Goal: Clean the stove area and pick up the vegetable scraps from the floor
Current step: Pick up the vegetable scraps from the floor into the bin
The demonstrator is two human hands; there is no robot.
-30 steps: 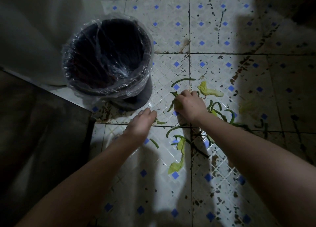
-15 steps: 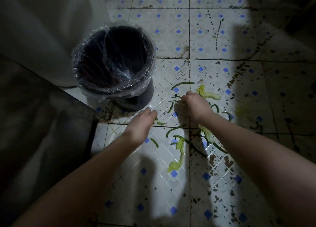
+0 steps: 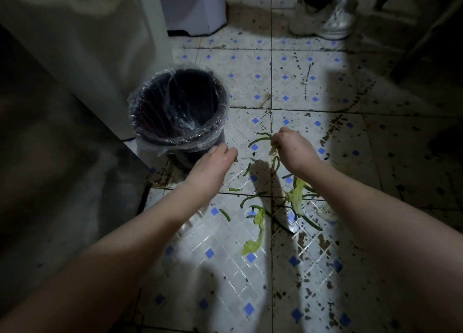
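Green vegetable scraps (image 3: 260,220) lie scattered on the stained white tiled floor (image 3: 300,87): thin dark strips and pale lettuce pieces. My right hand (image 3: 292,147) is closed on a bunch of scraps, with a pale leaf and green strips hanging from the fingers just above the floor. My left hand (image 3: 215,162) hovers low beside the black bin (image 3: 178,112), its fingertips pinched on a small green scrap. The bin has a clear plastic liner and stands left of the scraps.
A white appliance (image 3: 82,44) and a dark cabinet (image 3: 50,182) stand on the left. Behind the bin is a small white pedal bin (image 3: 193,6). Another person's white sneakers (image 3: 325,19) are at the top right. A dark object fills the right corner.
My right hand has gathered scraps and risen off the floor with them hanging down. The left hand has moved up toward the bin. The view has tilted up, showing the sneakers.
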